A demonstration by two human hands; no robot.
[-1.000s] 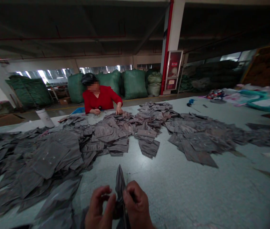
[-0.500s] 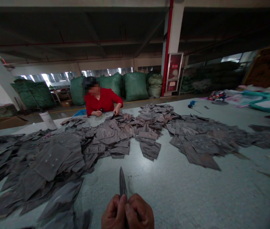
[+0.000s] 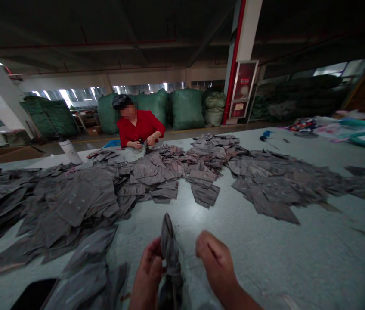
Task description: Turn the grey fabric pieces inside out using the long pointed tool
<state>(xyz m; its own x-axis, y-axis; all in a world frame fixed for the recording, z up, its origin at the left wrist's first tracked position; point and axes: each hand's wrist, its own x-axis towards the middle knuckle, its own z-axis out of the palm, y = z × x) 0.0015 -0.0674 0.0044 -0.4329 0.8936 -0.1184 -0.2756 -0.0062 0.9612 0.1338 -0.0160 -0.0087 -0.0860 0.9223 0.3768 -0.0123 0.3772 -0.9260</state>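
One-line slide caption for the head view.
Left hand touches a gray cloth; right hand is apart from it, gray pieces heaped across the table.

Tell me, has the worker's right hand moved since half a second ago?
Yes. The right hand has moved rightward and slightly forward, judged against the grey pieces lying ahead on the table, away from the held cloth.

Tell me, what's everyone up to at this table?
Someone is handling a narrow, folded strip of gray cloth: the left hand is against its side, while the right hand, half curled, is apart from it. Loose heaps of flat gray fabric pieces lie across the pale green tabletop. On the far side, a person in a red top has both hands close together at the edge of the heaps.
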